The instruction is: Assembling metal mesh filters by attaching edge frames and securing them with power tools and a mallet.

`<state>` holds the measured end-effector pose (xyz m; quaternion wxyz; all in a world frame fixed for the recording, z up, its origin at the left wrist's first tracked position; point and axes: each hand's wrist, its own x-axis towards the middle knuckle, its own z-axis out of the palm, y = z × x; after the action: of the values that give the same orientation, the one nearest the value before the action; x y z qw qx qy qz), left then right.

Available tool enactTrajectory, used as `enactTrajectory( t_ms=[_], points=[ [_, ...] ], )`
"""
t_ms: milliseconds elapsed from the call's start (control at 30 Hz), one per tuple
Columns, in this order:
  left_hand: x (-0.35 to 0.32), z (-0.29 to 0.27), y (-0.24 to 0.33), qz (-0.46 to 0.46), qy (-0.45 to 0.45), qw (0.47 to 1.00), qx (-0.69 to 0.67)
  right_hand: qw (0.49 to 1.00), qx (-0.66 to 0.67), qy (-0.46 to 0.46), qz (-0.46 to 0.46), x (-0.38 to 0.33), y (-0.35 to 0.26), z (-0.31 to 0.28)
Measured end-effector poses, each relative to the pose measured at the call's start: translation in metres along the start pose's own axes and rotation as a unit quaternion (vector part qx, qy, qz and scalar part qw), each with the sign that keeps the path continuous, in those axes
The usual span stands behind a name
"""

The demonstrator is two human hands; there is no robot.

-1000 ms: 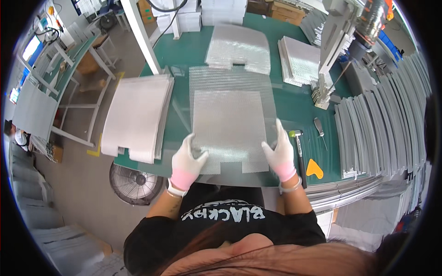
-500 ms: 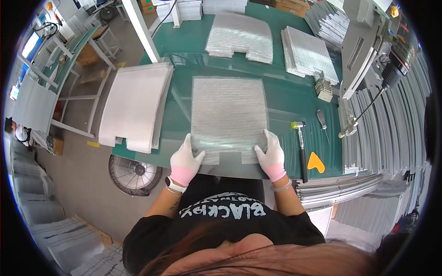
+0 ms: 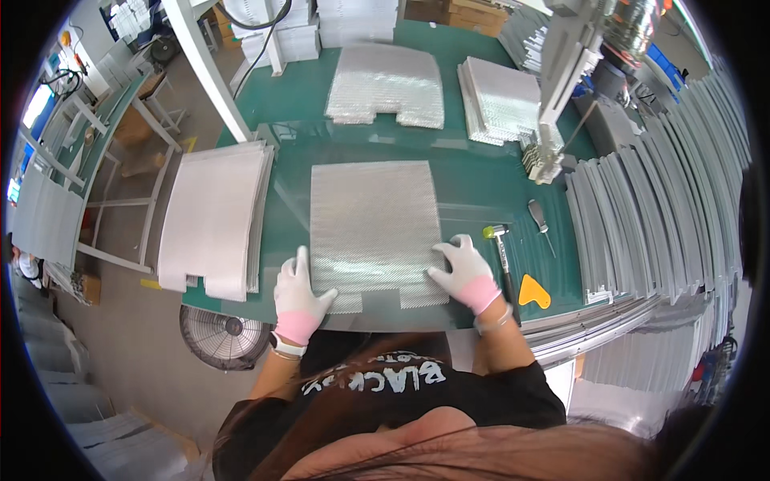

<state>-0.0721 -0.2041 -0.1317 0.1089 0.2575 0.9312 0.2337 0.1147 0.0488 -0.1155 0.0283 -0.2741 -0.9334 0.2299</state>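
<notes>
Hands flat and spread: left hand (image 3: 298,298) and right hand (image 3: 465,272) should press the mesh sheet (image 3: 373,228) evenly, square to the surface (image 3: 481,172) near edge.

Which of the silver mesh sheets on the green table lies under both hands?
The single mesh sheet at the near table edge; left hand and right hand press its near corners. The other sheets lie in stacks farther away.

- Site: factory assembly workshop.
- Evidence: green-matted workbench (image 3: 481,180) w/ stacked mesh panels (image 3: 212,216), racked grey metal strips (image 3: 642,216), rubber mallet (image 3: 501,256), floor fan (image 3: 224,337).
</notes>
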Motion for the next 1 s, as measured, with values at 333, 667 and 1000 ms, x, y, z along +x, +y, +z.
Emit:
enactTrajectory(
  t_ms=[333, 667, 1000],
  points=[
    [0.038, -0.006, 0.016, 0.249, 0.027, 0.966, 0.067, 0.915, -0.020, 0.389, 0.106, 0.282, 0.218, -0.081],
    [0.014, -0.004, -0.008, 0.257, 0.079, 0.961, -0.067, 0.854, 0.194, 0.481, 0.025, 0.168, 0.054, -0.142],
    [-0.013, 0.011, 0.073, 0.071, -0.058, 0.565, -0.820, 0.892, 0.177, 0.326, -0.258, -0.025, -0.066, 0.055]
  ],
)
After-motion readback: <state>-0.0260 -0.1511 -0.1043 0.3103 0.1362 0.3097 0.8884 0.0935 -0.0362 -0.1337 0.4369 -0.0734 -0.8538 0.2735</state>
